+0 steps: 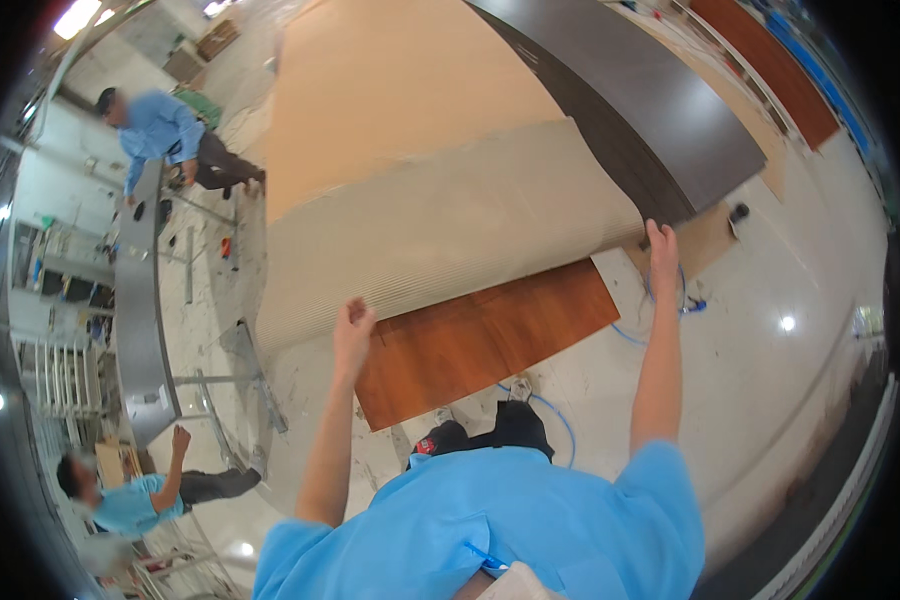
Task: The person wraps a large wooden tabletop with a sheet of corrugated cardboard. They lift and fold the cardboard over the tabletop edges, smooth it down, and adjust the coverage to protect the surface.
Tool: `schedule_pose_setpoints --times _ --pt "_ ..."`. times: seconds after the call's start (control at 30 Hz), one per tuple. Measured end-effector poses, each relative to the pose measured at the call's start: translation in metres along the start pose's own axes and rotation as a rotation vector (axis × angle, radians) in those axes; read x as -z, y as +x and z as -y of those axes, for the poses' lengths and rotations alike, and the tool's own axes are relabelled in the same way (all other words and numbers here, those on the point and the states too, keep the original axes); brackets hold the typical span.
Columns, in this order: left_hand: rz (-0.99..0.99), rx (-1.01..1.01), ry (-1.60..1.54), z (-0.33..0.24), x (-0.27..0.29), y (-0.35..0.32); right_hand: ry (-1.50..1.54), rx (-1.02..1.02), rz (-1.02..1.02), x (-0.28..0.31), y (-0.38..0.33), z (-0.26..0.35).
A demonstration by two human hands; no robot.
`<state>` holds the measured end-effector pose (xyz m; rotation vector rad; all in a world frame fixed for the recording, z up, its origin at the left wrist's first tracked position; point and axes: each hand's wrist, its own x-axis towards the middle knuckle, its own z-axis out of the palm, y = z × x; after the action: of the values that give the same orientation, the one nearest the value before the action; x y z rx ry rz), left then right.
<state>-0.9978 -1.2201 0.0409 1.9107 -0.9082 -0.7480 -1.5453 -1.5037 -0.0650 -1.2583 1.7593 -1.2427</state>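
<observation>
**Ribbed beige sheet lifted at its near edge, both hands on it**

Beige, ribbed sheet material (440, 235) lies across the reddish wood-grain panel (485, 340) and the tan board (390, 90) beyond it. My left hand (352, 330) closes its fingers over the sheet's near edge, at the left end. My right hand (660, 250) grips the same edge at its right corner, beside the dark grey panel (650, 110). By my judgement the sheet is only partly placed: its far portion rests flat, its near edge is raised off the wood-grain panel.

No packages, labels or signs are legible. A blue hose (555, 410) runs over the pale floor (800, 380) near my feet. Two other people in blue shirts work at a curved grey counter (140, 300) on the left.
</observation>
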Motion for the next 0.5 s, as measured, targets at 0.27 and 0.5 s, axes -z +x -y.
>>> schedule_pose_setpoints --times 0.27,0.5 --pt "-0.084 -0.272 0.003 -0.071 0.061 0.022 0.216 0.325 0.404 -0.029 -0.004 0.191" --pt "-0.046 -0.822 0.003 -0.276 0.113 0.031 0.546 0.754 0.710 0.011 -0.089 0.389"
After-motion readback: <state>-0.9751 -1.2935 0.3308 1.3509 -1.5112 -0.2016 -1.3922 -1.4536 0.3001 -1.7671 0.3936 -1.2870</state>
